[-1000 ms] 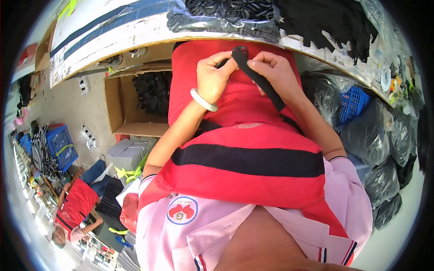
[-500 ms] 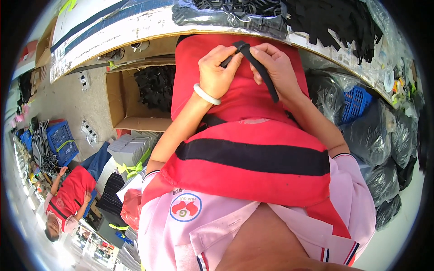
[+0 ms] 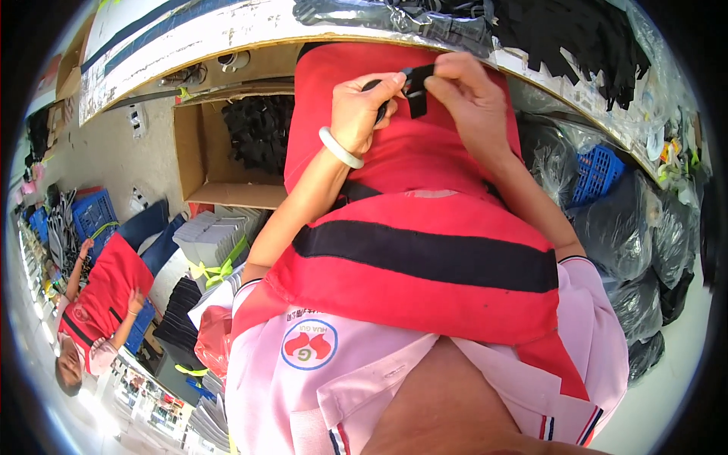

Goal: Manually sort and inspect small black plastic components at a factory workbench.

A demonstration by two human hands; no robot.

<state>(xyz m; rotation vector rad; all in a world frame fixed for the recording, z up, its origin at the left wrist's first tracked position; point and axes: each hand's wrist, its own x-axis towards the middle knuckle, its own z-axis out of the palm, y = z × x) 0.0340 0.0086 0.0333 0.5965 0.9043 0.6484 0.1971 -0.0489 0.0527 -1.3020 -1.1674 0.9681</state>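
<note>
My left hand (image 3: 364,106), with a white bangle on the wrist, and my right hand (image 3: 466,95) meet in front of my red apron (image 3: 425,250). Between their fingertips they pinch a short black strap piece (image 3: 415,85), folded so that only a small part hangs below the fingers. Both hands sit just under the edge of the workbench (image 3: 250,34).
Black strap pieces are heaped on the bench top (image 3: 561,30). An open cardboard box (image 3: 227,144) holding black parts stands on the floor at left. A blue crate (image 3: 599,171) and dark plastic bags (image 3: 644,227) are at right. Another person in red (image 3: 98,303) works at lower left.
The long black strap that hung diagonally from my fingers is now gathered into a short folded piece. My hands have stayed together near the bench edge. The person at lower left has shifted position.
</note>
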